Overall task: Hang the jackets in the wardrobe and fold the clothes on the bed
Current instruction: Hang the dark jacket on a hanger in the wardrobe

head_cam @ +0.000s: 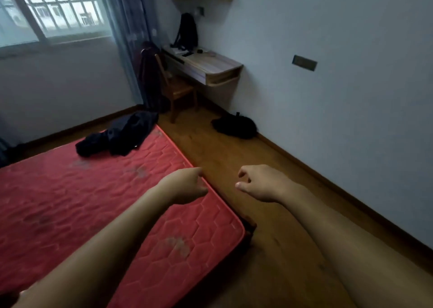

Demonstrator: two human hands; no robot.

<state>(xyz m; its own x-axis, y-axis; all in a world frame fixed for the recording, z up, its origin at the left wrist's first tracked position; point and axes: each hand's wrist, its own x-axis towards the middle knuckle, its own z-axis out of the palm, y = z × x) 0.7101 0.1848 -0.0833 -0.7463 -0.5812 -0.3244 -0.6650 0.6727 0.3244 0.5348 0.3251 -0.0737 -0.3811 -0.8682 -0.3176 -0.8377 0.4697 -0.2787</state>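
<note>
Dark clothes (117, 134) on red bed (89, 204), L hand (187, 186) & R hand (260, 183) grips loose, empty.

Two hands (187, 186) (260, 183), one bed (70, 202), one chair (175, 90), one desk (210, 65), one backpack (186, 30).

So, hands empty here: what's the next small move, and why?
Probably step toward the clothes heaped at the far corner of the mattress. The left hand and right hand hold nothing, loosely curled, and the heap lies well beyond them.
</note>
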